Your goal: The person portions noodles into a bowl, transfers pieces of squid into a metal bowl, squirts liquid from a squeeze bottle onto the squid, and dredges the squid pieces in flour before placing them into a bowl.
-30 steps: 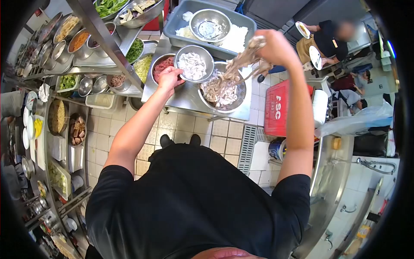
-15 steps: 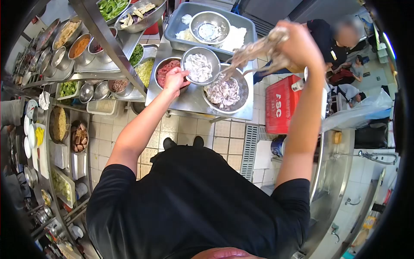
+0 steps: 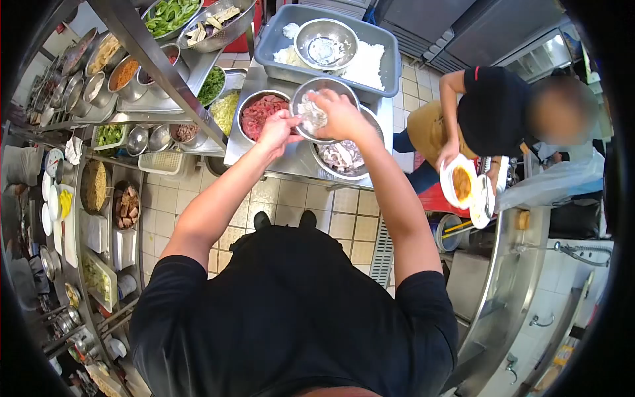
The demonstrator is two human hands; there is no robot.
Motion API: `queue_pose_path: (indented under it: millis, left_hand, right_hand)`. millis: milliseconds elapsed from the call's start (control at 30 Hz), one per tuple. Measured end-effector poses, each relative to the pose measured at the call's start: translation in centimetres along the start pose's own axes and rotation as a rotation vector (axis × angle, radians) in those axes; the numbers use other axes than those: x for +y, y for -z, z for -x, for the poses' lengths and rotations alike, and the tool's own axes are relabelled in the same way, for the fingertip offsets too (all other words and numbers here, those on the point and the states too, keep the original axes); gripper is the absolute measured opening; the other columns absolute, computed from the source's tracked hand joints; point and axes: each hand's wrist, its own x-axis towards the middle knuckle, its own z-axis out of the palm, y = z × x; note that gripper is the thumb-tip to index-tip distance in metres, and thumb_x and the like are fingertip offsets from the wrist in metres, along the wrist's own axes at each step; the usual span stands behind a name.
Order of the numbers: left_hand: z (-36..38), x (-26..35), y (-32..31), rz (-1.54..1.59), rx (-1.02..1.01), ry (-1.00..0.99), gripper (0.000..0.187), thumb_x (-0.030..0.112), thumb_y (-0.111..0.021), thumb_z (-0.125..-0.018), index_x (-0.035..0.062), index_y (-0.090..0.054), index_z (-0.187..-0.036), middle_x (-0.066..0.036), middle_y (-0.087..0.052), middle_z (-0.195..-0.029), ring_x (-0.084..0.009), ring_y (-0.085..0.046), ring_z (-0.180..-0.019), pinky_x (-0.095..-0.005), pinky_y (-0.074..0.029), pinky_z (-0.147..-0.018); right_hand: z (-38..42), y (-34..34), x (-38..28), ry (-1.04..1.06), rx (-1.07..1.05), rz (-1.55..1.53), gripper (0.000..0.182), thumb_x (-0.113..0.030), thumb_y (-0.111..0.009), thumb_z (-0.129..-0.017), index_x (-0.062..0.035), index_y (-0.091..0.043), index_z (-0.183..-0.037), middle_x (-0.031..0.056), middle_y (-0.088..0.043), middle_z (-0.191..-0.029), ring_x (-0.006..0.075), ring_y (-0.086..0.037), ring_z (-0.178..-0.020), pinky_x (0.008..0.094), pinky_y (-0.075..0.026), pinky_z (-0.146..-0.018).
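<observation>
My left hand (image 3: 275, 135) grips the near left rim of a round metal bowl (image 3: 341, 87), thumb and fingers closed on its edge. In that bowl lie pale, glossy pieces that look like raw seafood (image 3: 311, 118). My right hand (image 3: 340, 117) reaches into it from the right, its curled fingers among the pieces and partly hidden. Partly under this bowl stands a perforated metal colander (image 3: 372, 140) with more pale, greyish-pink pieces (image 3: 342, 157). Left of the held bowl, a metal bowl contains red raw meat (image 3: 262, 116).
A grey tub (image 3: 395, 73) with white contents and a metal bowl (image 3: 325, 44) stands behind on the steel table (image 3: 248, 83). Shelves with containers of chopped food line the left. At right a co-worker (image 3: 493, 102) holds a plate of orange food (image 3: 461, 183).
My right hand has come down and left, from above the colander into the held bowl; blurred strands hung from it before. The held bowl shifted slightly right. The co-worker came closer.
</observation>
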Motion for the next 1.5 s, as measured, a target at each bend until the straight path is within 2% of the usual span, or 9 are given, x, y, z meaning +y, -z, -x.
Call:
queue_pose_path:
  millis: [133, 300, 400, 500, 733, 900, 1067, 1133, 1500]
  left_hand:
    - [-0.3, -1.2, -1.0, -0.11, 0.009, 0.041, 0.015, 0.011, -0.059, -0.09, 0.0143, -0.049, -0.079, -0.001, -0.062, -0.086, -0.0131, -0.062, -0.075, -0.0333, -0.054, -0.062]
    - [-1.3, -2.1, -1.4, -0.07, 0.091, 0.114, 0.014, 0.009, -0.059, -0.089, 0.0142, -0.049, -0.08, -0.001, -0.061, -0.09, -0.0157, -0.059, -0.082, -0.0372, -0.052, -0.075]
    - [-2.6, -1.7, -0.9, -0.048, 0.092, 0.093, 0.013, 0.009, -0.057, -0.09, 0.0137, -0.05, -0.081, -0.001, -0.06, -0.092, -0.0164, -0.059, -0.082, -0.0384, -0.052, -0.076]
    - [-2.6, -0.3, -1.0, -0.089, 0.056, 0.059, 0.012, 0.01, -0.057, -0.091, 0.0126, -0.05, -0.081, -0.001, -0.06, -0.091, -0.0157, -0.06, -0.086, -0.0363, -0.055, -0.075]
    - [-2.1, 0.2, -1.4, -0.169, -0.04, 0.101, 0.005, 0.011, -0.058, -0.09, 0.0095, -0.054, -0.088, -0.003, -0.062, -0.088, -0.0161, -0.064, -0.078, -0.0322, -0.057, -0.067]
    - [-0.8, 0.8, -2.4, -0.238, -0.044, 0.127, 0.007, 0.011, -0.059, -0.089, 0.0097, -0.053, -0.085, -0.003, -0.059, -0.084, -0.0166, -0.063, -0.078, -0.0304, -0.057, -0.066]
    - [-2.1, 1.5, -1.8, -0.213, -0.047, 0.09, 0.012, 0.011, -0.059, -0.089, 0.0103, -0.05, -0.081, -0.003, -0.058, -0.086, -0.0167, -0.063, -0.079, -0.0308, -0.057, -0.067]
    - [-2.4, 1.9, -1.7, -0.204, -0.048, 0.066, 0.012, 0.01, -0.059, -0.089, 0.0099, -0.05, -0.081, -0.003, -0.058, -0.087, -0.0167, -0.063, -0.079, -0.0312, -0.057, -0.067]
    - [-1.6, 4.3, -3.2, -0.17, -0.06, 0.016, 0.02, 0.008, -0.059, -0.09, 0.0118, -0.045, -0.076, -0.002, -0.058, -0.088, -0.0133, -0.06, -0.082, -0.0319, -0.056, -0.072]
  right_hand:
    - [-1.7, -4.1, 2.2, -0.179, -0.21, 0.086, 0.046, -0.011, -0.068, -0.072, -0.0187, -0.059, -0.116, 0.0166, -0.057, -0.116, 0.0384, -0.06, -0.101, 0.0463, -0.049, -0.088]
    - [-2.7, -3.6, 4.5, -0.351, 0.104, 0.015, 0.031, -0.009, -0.064, -0.073, -0.0119, -0.061, -0.104, 0.0191, -0.061, -0.105, 0.0387, -0.061, -0.097, 0.0455, -0.049, -0.084]
    - [-2.9, 1.2, 2.8, -0.315, 0.144, -0.1, 0.047, -0.009, -0.07, -0.065, -0.0107, -0.058, -0.11, 0.0221, -0.059, -0.104, 0.0389, -0.06, -0.099, 0.0441, -0.049, -0.086]
    - [-2.4, 1.8, 2.4, -0.078, -0.17, -0.079, 0.057, -0.004, -0.067, -0.064, -0.0099, -0.055, -0.12, 0.0183, -0.058, -0.112, 0.0378, -0.058, -0.102, 0.0431, -0.048, -0.087]
    - [-2.1, -0.9, 3.2, 0.196, -0.352, 0.309, 0.06, -0.006, -0.07, -0.066, -0.0249, -0.055, -0.122, 0.0085, -0.053, -0.12, 0.0381, -0.056, -0.11, 0.0448, -0.05, -0.088]
    - [-2.8, 1.3, 5.5, -0.02, -0.136, -0.014, 0.035, -0.01, -0.069, -0.066, -0.0103, -0.065, -0.1, 0.0172, -0.068, -0.086, 0.0333, -0.065, -0.085, 0.0401, -0.05, -0.078]
    - [-3.2, 8.6, 5.0, -0.131, -0.07, -0.362, 0.036, -0.012, -0.071, -0.07, -0.0093, -0.064, -0.104, 0.0089, -0.068, -0.084, 0.0183, -0.063, -0.08, 0.0321, -0.049, -0.076]
    - [-3.3, 11.7, 3.7, -0.102, -0.09, -0.489, 0.031, -0.002, -0.066, -0.076, -0.0035, -0.063, -0.106, 0.0032, -0.066, -0.095, 0.0107, -0.059, -0.087, 0.026, -0.048, -0.081]
    - [-3.7, 18.1, 1.1, 0.027, -0.117, -0.854, 0.058, 0.012, -0.052, -0.075, -0.0075, -0.049, -0.13, 0.005, -0.062, -0.112, 0.0122, -0.057, -0.104, 0.0268, -0.047, -0.091]
